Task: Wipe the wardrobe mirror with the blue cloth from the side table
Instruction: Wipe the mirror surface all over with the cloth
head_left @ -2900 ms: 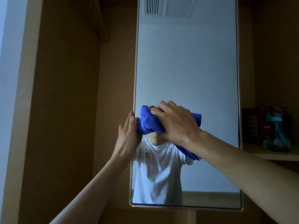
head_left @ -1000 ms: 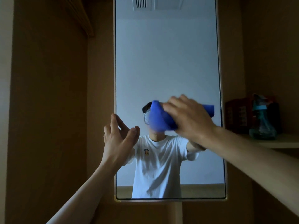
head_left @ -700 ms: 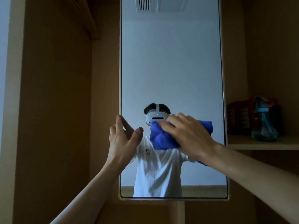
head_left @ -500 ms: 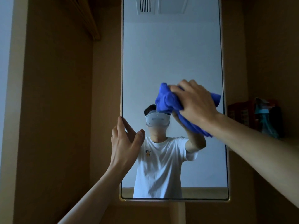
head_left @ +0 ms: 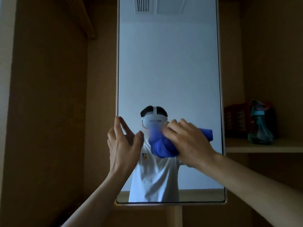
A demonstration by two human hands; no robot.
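Tall rectangular wardrobe mirror (head_left: 168, 71), thin pale frame, occupies the centre between brown wooden wardrobe panels (head_left: 49, 112). The glass reflects a pale wall, a slatted ceiling vent (head_left: 143, 4) at top, and a person in a white T-shirt. Right hand (head_left: 188, 143) clutches the bunched blue cloth (head_left: 161, 147) against the glass, centre right, blurred. Left hand (head_left: 122, 145) is released, fingers spread, at the mirror's left edge. Middle right: wooden shelf (head_left: 262, 147) carrying a teal spray bottle (head_left: 259, 128) beside a dark red box (head_left: 236, 120).

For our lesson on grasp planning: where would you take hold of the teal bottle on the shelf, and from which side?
I'd grip the bottle at its narrow neck, coming from the open front of the shelf: it stands upright, widens below, and a red box crowds its left.
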